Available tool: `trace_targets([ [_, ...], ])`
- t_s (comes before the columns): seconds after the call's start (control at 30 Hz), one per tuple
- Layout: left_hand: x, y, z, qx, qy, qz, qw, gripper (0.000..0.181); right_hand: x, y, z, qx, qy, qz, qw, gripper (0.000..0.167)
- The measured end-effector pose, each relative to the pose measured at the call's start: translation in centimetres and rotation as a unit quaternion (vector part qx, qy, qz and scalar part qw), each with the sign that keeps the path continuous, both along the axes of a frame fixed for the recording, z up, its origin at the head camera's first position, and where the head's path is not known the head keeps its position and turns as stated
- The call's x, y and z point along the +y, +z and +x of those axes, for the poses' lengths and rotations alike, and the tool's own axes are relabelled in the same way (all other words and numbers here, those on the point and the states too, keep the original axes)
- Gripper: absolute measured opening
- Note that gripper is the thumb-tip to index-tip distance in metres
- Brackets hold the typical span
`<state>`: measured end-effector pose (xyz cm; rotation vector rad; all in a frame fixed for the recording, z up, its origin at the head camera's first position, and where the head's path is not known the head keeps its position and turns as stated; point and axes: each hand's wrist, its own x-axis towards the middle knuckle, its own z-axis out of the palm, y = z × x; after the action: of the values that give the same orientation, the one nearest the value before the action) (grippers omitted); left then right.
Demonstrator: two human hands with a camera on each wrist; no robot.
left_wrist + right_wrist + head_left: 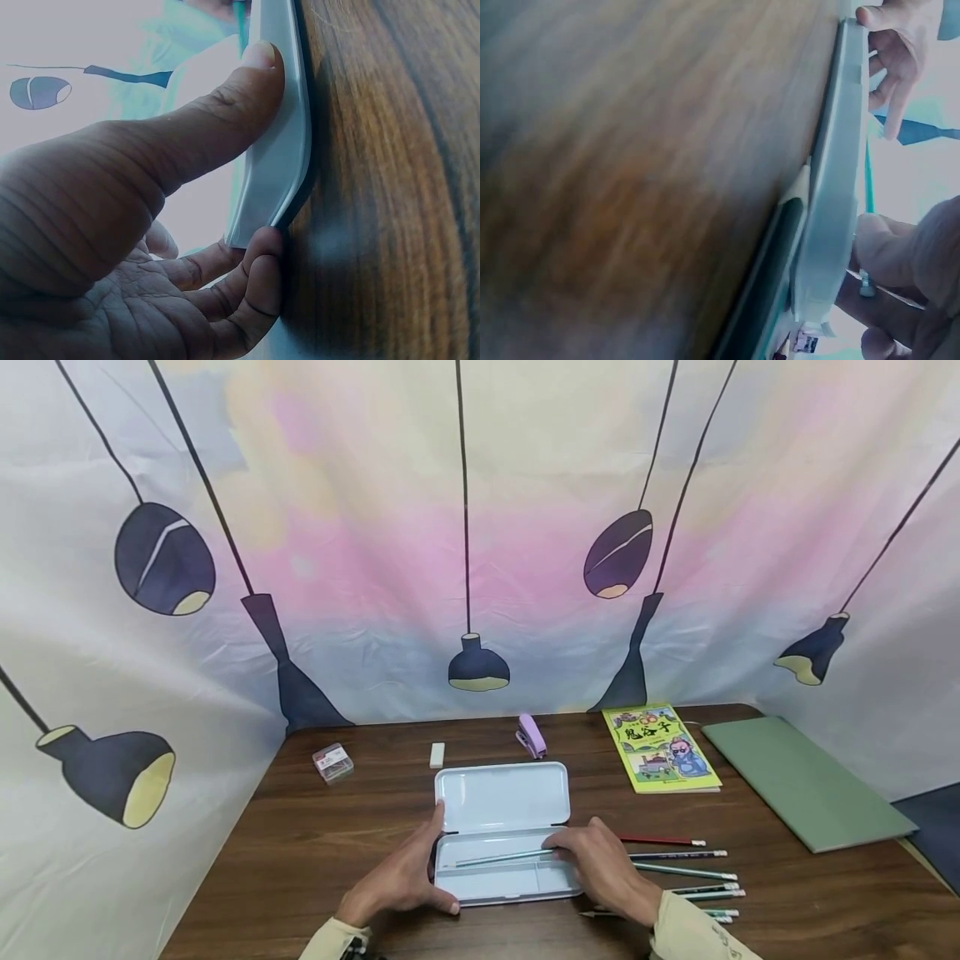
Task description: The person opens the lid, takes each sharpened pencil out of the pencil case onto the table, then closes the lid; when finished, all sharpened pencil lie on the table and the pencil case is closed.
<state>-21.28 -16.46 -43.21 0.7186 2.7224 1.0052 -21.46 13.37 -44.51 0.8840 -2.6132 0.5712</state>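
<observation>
A light blue metal pencil case (495,892) lies on the table with its lid (502,797) raised at the back. My left hand (401,872) holds the case at its left end, and in the left wrist view the thumb (232,112) presses its front wall while the fingers curl at the corner. My right hand (603,864) pinches a green pencil (498,859) near its eraser end, over the case's tray. Several pencils (693,871) lie right of the case, partly hidden by the right hand. One sharpened pencil (772,262) lies along the case's front in the right wrist view.
Behind the case are a white eraser (437,755) and a purple stapler (531,737). A small clear box (333,762) sits at the back left. At the right lie a yellow-green booklet (660,750) and a green folder or board (810,785). A printed curtain (375,568) hangs behind the table.
</observation>
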Motion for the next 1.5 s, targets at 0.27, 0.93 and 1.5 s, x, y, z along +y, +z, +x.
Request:
trace_targets([
  [0.27, 0.0, -0.1, 0.1, 0.004, -0.001, 0.004, 1.0000, 0.131, 0.5, 1.8, 0.1, 0.033, -0.069, -0.092, 0.9928, 0.019],
  [0.93, 0.1, -0.2, 0.2, -0.005, 0.000, 0.009, 0.9999, 0.130, 6.2, 3.8, 0.4, 0.078, -0.146, -0.170, 0.9714, 0.019],
  [1.5, -0.1, 0.0, 0.0, -0.006, 0.003, 0.003, 1.0000, 0.131, 12.1, 2.6, 3.8, 0.065, -0.208, -0.129, 0.9674, 0.018],
])
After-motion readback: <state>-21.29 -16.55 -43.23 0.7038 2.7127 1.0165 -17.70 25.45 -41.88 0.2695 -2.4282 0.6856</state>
